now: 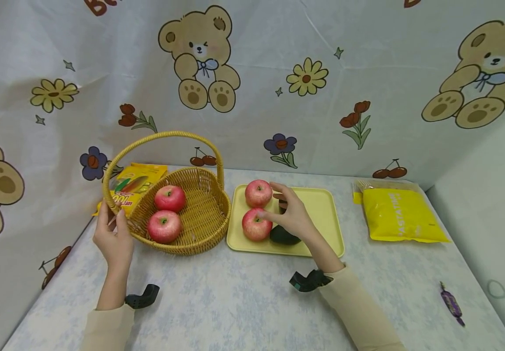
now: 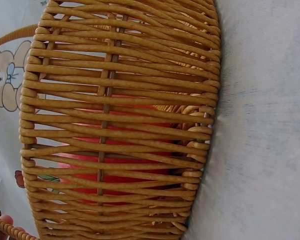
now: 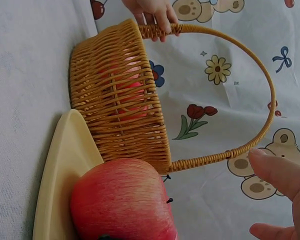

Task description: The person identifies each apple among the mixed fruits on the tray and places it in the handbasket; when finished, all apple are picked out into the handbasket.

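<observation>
A wicker basket [image 1: 199, 214] holds two red apples [image 1: 170, 198], also glimpsed through its weave in the left wrist view. My left hand [image 1: 113, 239] grips the left foot of the basket's arched handle [image 1: 173, 134]. Right of the basket lies a pale yellow tray [image 1: 327, 209] with two more apples [image 1: 258, 193] and a dark green avocado [image 1: 284, 237]. Over the tray, my right hand [image 1: 293, 214] has its thumb and fingers spread beside these apples. In the right wrist view, a gap separates its thumb and finger from the near apple [image 3: 122, 200]. Part of a dark item shows under that hand.
Behind the basket's left side lies a yellow snack bag [image 1: 140, 178]. Another yellow packet [image 1: 401, 214] is right of the tray, with a purple wrapped candy [image 1: 452, 304] nearer the front right. A patterned cloth [image 1: 261, 122] hangs along the back of the table.
</observation>
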Available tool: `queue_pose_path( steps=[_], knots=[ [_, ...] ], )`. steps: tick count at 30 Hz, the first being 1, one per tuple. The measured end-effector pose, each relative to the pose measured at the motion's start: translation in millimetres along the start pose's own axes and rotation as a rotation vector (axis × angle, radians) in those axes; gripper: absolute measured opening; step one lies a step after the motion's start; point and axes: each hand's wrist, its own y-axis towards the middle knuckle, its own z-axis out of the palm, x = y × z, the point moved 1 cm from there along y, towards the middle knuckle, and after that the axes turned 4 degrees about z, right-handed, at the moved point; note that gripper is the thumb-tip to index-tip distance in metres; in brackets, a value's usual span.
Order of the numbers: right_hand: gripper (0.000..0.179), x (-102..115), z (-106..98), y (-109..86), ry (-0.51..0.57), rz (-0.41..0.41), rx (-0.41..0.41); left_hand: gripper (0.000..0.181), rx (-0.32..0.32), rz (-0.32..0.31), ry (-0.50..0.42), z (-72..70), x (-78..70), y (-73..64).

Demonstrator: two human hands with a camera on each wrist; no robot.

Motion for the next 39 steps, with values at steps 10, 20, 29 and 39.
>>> queue_pose_path(
  steps=[10, 20, 29, 39],
  knots=[
    [0.087, -9.3, 4.7, 3.7, -0.078, 0.041, 0.047, 0.041, -0.003, 0.001, -0.007, -0.4, 0.2, -0.5],
    [0.087, -15.2, 7.7, 4.9, -0.162, 0.042, 0.081, 0.042, 0.0, 0.003, 0.0, 1.2, 0.5, 0.0],
    [0.084, -17.4, 10.4, 4.8, -0.197, 0.035, 0.095, 0.042, -0.001, -0.004, -0.004, 2.2, 0.5, 0.3],
    [0.08, -17.7, 16.5, 2.2, -0.304, 0.01, 0.097, 0.042, -0.009, -0.012, 0.001, 0.6, 1.5, -0.9]
  ],
)
